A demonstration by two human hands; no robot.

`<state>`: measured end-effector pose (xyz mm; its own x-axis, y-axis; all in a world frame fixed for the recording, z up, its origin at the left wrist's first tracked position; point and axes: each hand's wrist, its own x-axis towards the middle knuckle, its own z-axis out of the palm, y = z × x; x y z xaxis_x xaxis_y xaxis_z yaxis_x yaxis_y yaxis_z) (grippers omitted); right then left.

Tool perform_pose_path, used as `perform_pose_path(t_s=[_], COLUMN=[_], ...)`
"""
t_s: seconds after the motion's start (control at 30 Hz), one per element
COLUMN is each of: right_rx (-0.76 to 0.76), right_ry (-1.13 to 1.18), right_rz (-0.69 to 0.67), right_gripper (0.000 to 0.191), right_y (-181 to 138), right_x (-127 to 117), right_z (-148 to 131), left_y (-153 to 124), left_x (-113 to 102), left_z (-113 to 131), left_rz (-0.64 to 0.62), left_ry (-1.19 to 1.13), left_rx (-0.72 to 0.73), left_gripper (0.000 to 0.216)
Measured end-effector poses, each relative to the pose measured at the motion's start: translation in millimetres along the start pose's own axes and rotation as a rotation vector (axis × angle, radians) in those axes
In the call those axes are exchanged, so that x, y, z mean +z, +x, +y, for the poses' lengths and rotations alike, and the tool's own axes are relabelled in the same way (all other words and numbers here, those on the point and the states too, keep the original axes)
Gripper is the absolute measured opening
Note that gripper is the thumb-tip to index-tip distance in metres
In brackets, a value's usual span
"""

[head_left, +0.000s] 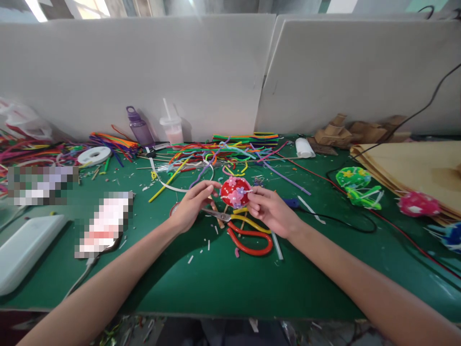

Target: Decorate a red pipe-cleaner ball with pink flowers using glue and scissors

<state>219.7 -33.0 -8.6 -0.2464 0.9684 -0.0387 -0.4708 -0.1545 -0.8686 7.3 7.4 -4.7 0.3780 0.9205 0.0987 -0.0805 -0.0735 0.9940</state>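
A red ball-shaped craft piece with small pink and purple flowers on it is held between both hands just above the green table mat. My left hand pinches its left side with the fingertips. My right hand grips its right side, fingers curled. Below the hands lie scissors, a red pipe cleaner loop and a yellow pipe cleaner.
A heap of coloured pipe cleaners fills the back of the mat, beside a purple bottle, a lidded cup with straw and a tape roll. Green, pink and blue craft pieces sit right, near black and red cables. White partition boards stand behind.
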Motion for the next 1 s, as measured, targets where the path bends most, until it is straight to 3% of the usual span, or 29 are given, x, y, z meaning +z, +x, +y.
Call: perform_pose_path(t_s=[0.17,0.37,0.7,1.0], right_rx=[0.034,0.046,0.031,-0.011], right_ry=[0.031,0.025,0.0,-0.139], right_rz=[0.032,-0.001,-0.04,0.003], right_gripper=[0.018,0.017,0.026,0.024], right_y=[2.5,2.1,0.0,-0.4], right_x=[-2.6,-1.7,2.2,2.8], right_z=[0.8,2.2,-0.5,0.7], left_y=[-1.3,-1.2,-1.3,-4.0], left_x=[1.3,3.4,0.3,2.4], left_z=[0.8,1.0,1.6,5.9], left_rz=[-0.069,-0.069,-0.065,-0.105], left_ry=[0.122,0.111,0.19,0.11], left_rx=[0.009,-0.019,0.079,0.075], left_gripper=[0.026,0.025,0.019,0.015])
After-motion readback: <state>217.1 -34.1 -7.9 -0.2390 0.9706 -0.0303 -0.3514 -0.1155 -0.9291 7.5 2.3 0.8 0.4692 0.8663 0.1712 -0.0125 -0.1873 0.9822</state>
